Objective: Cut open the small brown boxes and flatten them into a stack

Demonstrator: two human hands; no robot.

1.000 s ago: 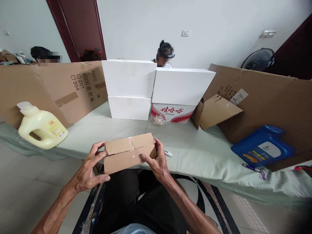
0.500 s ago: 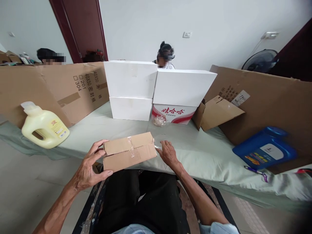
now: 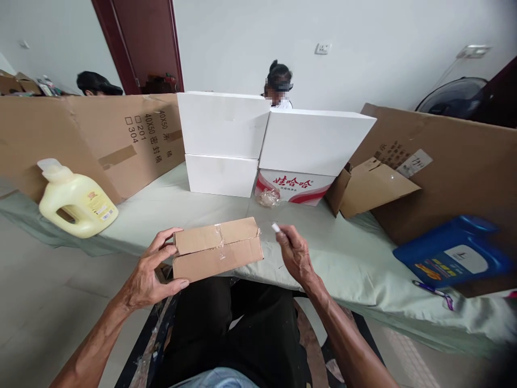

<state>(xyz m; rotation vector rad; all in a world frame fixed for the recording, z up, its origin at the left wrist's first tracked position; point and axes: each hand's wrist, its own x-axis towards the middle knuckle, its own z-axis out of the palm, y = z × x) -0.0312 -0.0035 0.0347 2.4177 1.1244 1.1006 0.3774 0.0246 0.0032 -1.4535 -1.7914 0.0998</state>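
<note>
The small carton (image 3: 210, 260) is at the near edge of the worktop (image 3: 331, 275); whether it rests there fully, I cannot tell. The right hand (image 3: 297, 253) has left it and picked up the small white tool (image 3: 276, 228), which was lying beside the carton's right end. Its fingers are now closed around this tool, just right of the carton. So, I judge, the left hand (image 3: 142, 280) alone must steady it, thumb and fingers gripping widely around its left end. The carton is oblong, of matte brown cardboard, with shiny, wrinkled clear tape (image 3: 221, 242) across its seam.
</note>
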